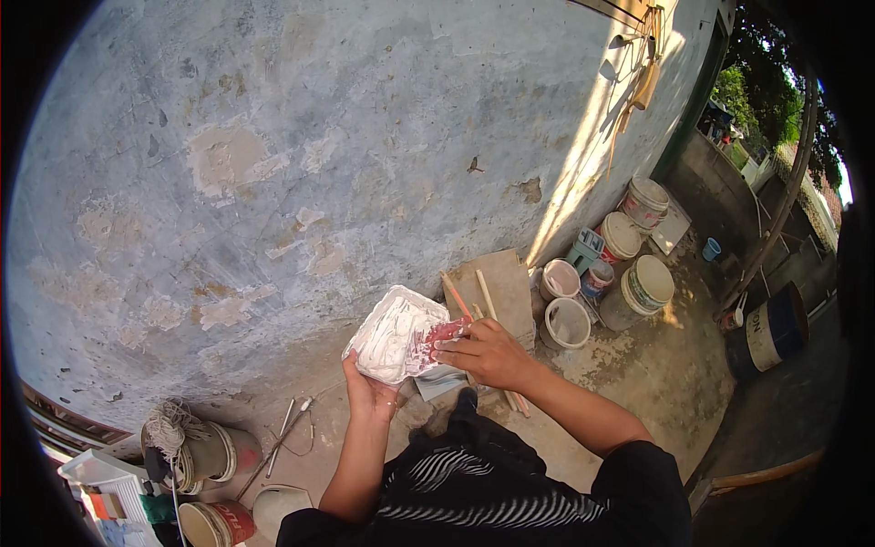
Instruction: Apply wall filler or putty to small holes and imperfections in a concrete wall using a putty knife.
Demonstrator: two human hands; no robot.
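I am seeing a patched blue-grey wall (pixel 365 118) filling the upper left and middle of the frame, its far edges disappearing into the black fisheye rim; at the right, a dark drum with a pale band (pixel 764 335) is standing partly in shadow; right of centre, buckets (pixel 649 283) are clustering, some hiding parts of others; a brown board (pixel 506 283) is showing behind the right hand (pixel 492 356), which is covering some of it; at the centre, a shallow tray (pixel 394 335) is carrying white paste; the left hand (pixel 372 394) is clamping its lower left side, most fingers being hidden underneath; the right hand is pinching a red scraper (pixel 442 337) over the tray's right side, concealing its held end; paste is smearing the scraper, so I am struggling to make out its working edge.
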